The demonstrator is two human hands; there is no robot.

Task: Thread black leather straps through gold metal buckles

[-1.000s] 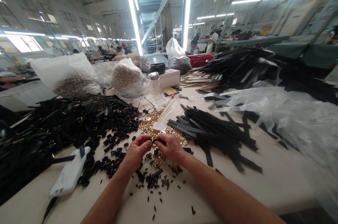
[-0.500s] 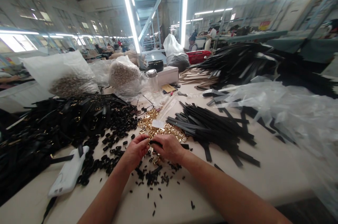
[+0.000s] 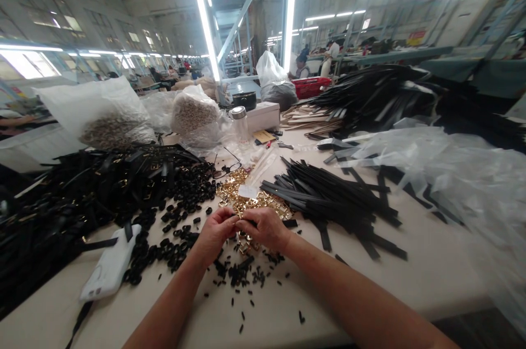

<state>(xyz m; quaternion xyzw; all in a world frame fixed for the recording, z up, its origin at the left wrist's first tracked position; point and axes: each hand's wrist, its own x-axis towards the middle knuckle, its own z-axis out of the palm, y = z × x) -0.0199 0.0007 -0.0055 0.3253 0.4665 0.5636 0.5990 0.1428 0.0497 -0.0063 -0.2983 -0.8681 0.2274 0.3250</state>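
Note:
My left hand (image 3: 214, 234) and my right hand (image 3: 265, 228) meet fingertip to fingertip just above the table, both pinched on a small black strap piece with a gold buckle (image 3: 239, 221). Right behind and under them lies a pile of gold metal buckles (image 3: 246, 201). Small black loops (image 3: 181, 217) are scattered to the left of my hands, and tiny black bits (image 3: 246, 278) lie below them. A bundle of black straps (image 3: 329, 201) lies just to the right.
A big heap of black straps with buckles (image 3: 82, 190) fills the left. A white phone (image 3: 110, 267) lies at front left. Clear bags of parts (image 3: 110, 119), a jar (image 3: 239, 121), a white box (image 3: 263, 116) and clear plastic sheeting (image 3: 452, 173) stand around. Other people work far behind.
My hands stay together over the gold buckles; the fingers have closed in tighter on the small piece. The view has shifted slightly.

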